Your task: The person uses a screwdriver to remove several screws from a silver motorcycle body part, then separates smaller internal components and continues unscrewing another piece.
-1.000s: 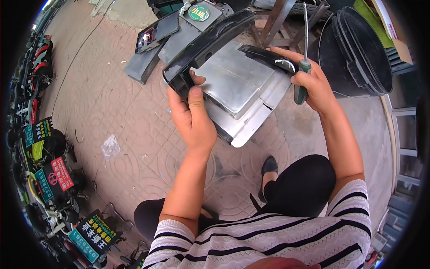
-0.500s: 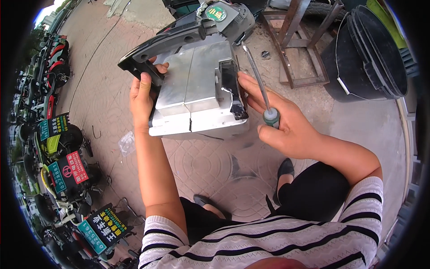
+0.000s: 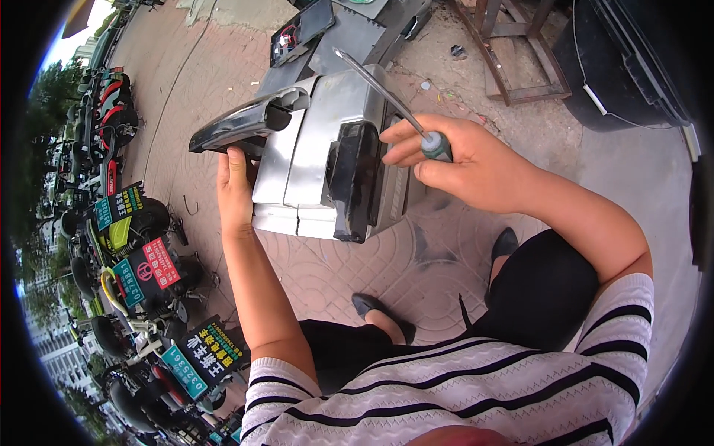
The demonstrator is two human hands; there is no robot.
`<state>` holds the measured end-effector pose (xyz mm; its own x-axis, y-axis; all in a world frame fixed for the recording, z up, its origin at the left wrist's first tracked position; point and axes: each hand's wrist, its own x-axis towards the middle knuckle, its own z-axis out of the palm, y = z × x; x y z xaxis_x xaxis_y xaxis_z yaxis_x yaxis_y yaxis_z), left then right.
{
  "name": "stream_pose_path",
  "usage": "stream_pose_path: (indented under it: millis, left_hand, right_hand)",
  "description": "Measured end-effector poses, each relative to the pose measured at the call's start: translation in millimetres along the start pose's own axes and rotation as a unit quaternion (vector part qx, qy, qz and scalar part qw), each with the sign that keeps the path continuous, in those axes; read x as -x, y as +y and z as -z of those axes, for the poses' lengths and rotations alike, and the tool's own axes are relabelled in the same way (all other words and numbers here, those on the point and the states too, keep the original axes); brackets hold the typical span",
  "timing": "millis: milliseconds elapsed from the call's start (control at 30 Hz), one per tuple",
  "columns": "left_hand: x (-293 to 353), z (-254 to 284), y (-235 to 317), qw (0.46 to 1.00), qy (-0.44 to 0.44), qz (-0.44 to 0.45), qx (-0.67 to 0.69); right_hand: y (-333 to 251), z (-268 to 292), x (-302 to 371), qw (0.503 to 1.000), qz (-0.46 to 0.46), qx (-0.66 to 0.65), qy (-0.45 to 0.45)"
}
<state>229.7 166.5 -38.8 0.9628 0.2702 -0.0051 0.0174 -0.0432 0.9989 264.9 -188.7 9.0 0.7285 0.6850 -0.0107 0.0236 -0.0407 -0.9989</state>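
Observation:
A silver metal battery case (image 3: pixel 282 175) is held up in front of me, tilted. A black handle (image 3: pixel 234 123) spans its far left part, and a black plastic piece (image 3: pixel 353 182) covers its near right corner. My left hand (image 3: pixel 236 189) grips the case's left side, thumb up beside the handle, the other fingers mostly hidden. In my right hand (image 3: pixel 476 160) is a screwdriver (image 3: pixel 401 113) with a green handle, its bare shaft pointing up and left over the case. The right fingertips are at the case's right side; whether they touch it I cannot tell.
Grey and black vehicle panels (image 3: pixel 364 37) lie beyond the case. At the far right stand a rusty metal frame (image 3: pixel 520 95) and a black bucket (image 3: pixel 595 67) with a wire handle. Several parked electric bikes (image 3: pixel 123 223) line the left. Patterned paving (image 3: pixel 312 275) lies below.
The battery case has been turned and tilted, so its black right end now faces me more. My right hand has shifted up and left with the screwdriver, whose shaft leans further left.

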Motion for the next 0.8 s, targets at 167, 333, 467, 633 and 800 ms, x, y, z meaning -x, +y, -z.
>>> stream_pose_path:
  millis: [167, 333, 467, 633, 800]
  left_hand:
    - [2, -9, 10, 0.999, 0.025, -0.008, -0.032]
    - [0, 12, 3, 0.986, 0.053, -0.042, -0.153]
    - [2, 6, 8, 0.969, 0.113, 0.018, -0.219]
    - [4, 0, 7, 0.965, 0.138, 0.002, -0.225]
    - [5, 10, 4, 0.955, 0.165, -0.029, -0.247]
  right_hand:
    - [-24, 13, 7, 0.969, -0.227, 0.09, -0.024]
    - [-25, 36, 28, 0.951, -0.18, 0.25, 0.004]
    - [-8, 50, 32, 0.972, -0.075, 0.223, -0.002]
    - [-4, 54, 38, 0.977, -0.01, 0.209, 0.047]
    - [-15, 69, 42, 0.971, -0.094, 0.221, 0.007]
